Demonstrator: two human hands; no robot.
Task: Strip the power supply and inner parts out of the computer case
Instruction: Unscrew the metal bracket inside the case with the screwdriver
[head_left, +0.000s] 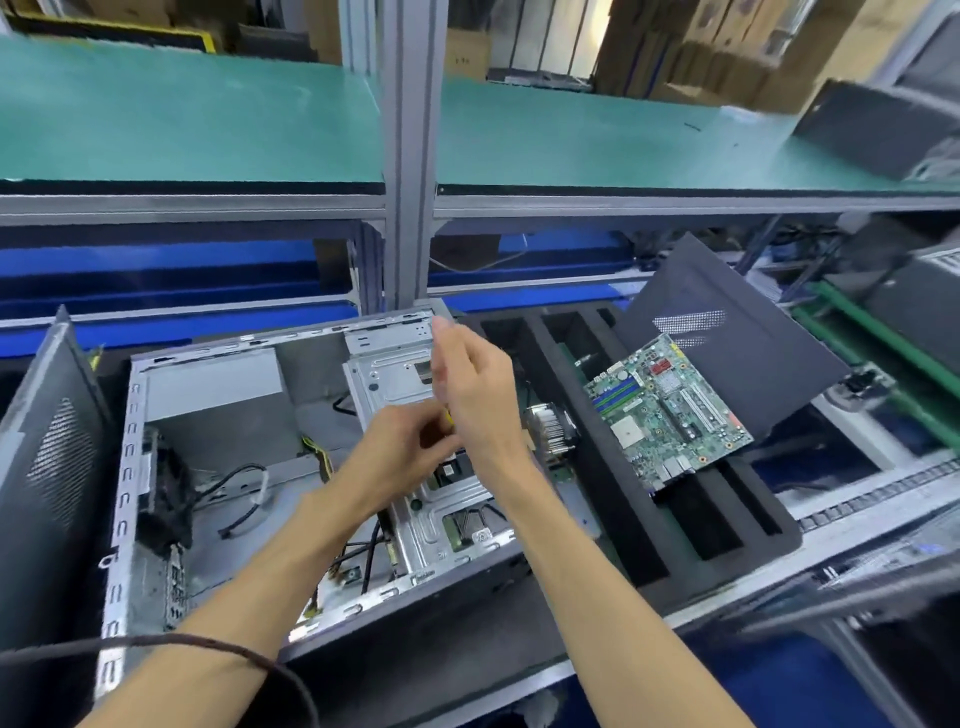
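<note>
Hands meet above the open computer case (218, 467) on the worktop: the left hand (410, 447) curls its fingers, seemingly pinching a small yellow item, too blurred to name, while the right hand (478, 384) is raised with fingers loosely bent. Just right, a motherboard (670, 410) lies on a black foam tray (613, 519).

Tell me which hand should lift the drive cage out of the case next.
Probably the left hand: it hovers lower, nearer the drive cage in the computer case. The right hand is raised higher. Both meet around something small and yellow, so either must free up first.
</note>
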